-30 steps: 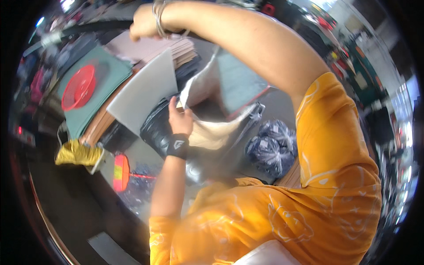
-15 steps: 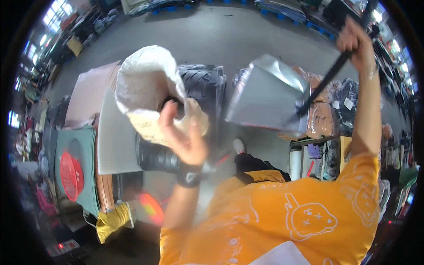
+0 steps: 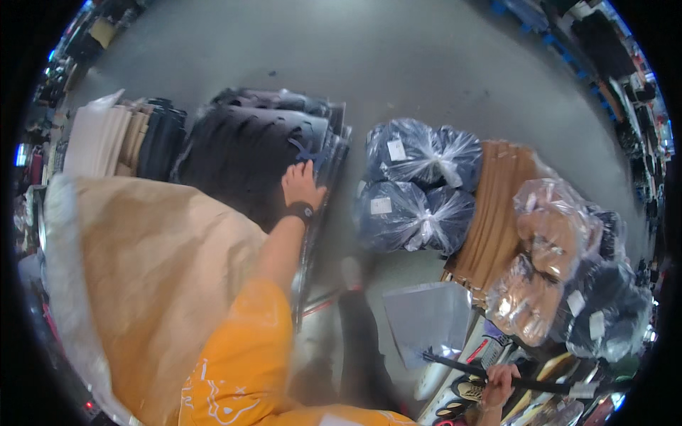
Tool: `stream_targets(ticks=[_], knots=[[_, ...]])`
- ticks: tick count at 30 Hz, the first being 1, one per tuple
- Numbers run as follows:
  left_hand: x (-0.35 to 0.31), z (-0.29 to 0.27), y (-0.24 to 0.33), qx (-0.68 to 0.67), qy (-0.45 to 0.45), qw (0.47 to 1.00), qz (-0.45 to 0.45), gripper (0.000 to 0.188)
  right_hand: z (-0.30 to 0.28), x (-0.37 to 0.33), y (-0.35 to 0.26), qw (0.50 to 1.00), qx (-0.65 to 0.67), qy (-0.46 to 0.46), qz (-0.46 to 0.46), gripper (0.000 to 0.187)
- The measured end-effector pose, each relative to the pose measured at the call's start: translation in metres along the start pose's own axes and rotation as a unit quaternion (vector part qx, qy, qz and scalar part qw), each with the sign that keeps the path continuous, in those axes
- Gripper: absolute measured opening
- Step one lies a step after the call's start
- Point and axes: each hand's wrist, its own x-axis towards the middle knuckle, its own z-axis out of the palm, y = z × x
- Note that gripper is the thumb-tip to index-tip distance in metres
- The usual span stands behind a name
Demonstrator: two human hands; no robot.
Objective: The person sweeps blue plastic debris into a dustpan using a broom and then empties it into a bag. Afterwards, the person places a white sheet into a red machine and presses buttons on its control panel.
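My left hand point(image 3: 302, 184) is stretched forward with its fingers apart, over the right side of a stack of dark sheets point(image 3: 241, 142) with cut-out slits. A small blue-grey strip point(image 3: 304, 150) lies just beyond the fingertips. Beside my left arm a large brown paper sack point(image 3: 156, 263) looms close, with a whitish edge; what holds it up does not show. My right hand point(image 3: 499, 383), low at the right, is closed round the black pole of what looks like a long-handled dustpan. Its grey metal pan point(image 3: 426, 319) hangs near the pole's far end.
Plastic-wrapped dark bundles point(image 3: 419, 188) stand right of the stack. Beyond them are brown strips point(image 3: 490, 213) and wrapped tan bundles point(image 3: 550, 234). A shelf of assorted items point(image 3: 469, 387) lies below my right hand. Upright pale sheets point(image 3: 96, 138) stand at the far left.
My left hand has gone from beside the sack's mouth out to the dark stack. My right hand has dropped with the pole and pan. The sack now shows its brown side, larger and lower left.
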Motion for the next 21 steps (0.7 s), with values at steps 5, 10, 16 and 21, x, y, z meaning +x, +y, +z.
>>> stream_targets(ticks=[5,10,16,21], knots=[[0.079,0.127,-0.021,0.056,-0.022,0.997,0.042,0.078,0.008,0.032,0.031,0.985,-0.172,0.019,0.016,0.028],[0.094,0.138,-0.021,0.071,0.006,0.996,0.047,0.038,0.024,0.055,0.047,0.986,-0.134,0.075,0.070,0.031],[0.102,-0.042,0.040,-0.147,-0.138,0.979,0.026,0.031,0.050,0.054,0.018,0.985,-0.153,0.048,0.057,0.028],[0.125,-0.359,0.114,-0.079,-0.011,0.977,0.198,0.022,0.063,0.031,-0.013,0.988,-0.138,-0.052,0.053,0.015]])
